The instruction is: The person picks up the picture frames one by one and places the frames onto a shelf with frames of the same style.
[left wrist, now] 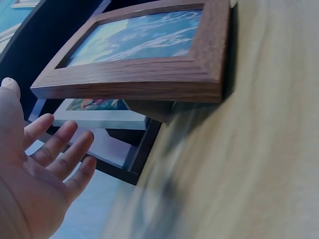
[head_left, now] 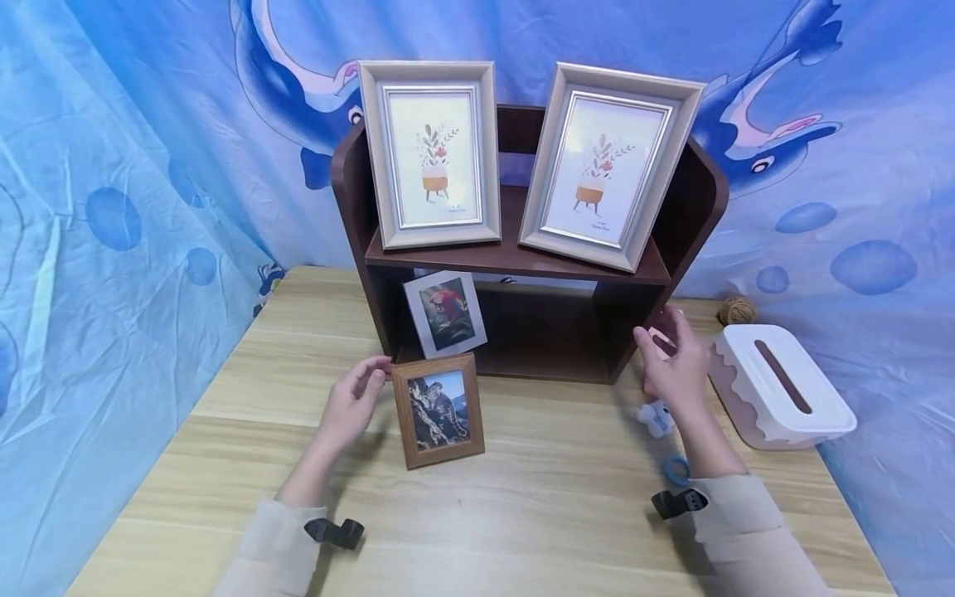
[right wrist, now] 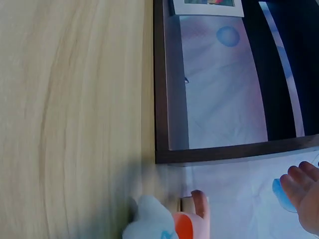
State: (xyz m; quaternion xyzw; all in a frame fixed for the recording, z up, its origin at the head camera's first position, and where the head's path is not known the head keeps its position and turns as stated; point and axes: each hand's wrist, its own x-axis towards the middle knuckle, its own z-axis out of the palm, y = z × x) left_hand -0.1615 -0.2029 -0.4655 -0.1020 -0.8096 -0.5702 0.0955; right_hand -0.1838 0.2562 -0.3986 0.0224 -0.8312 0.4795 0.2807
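We mark left hand (head_left: 352, 404) loose, empty, beside the brown frame (head_left: 440, 410), which stands on the table (head_left: 552, 506) blocking parrot frame's (head_left: 448, 311) front; right hand (head_left: 679, 369), also empty, sits between shelf (head_left: 515, 264) and tissue box (head_left: 809, 377).

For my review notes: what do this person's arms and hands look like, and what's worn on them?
The left hand and right hand are ungloved. The left sleeve and right sleeve are pale beige, loose and wrinkled. A small black device sits at each cuff; no cables show.
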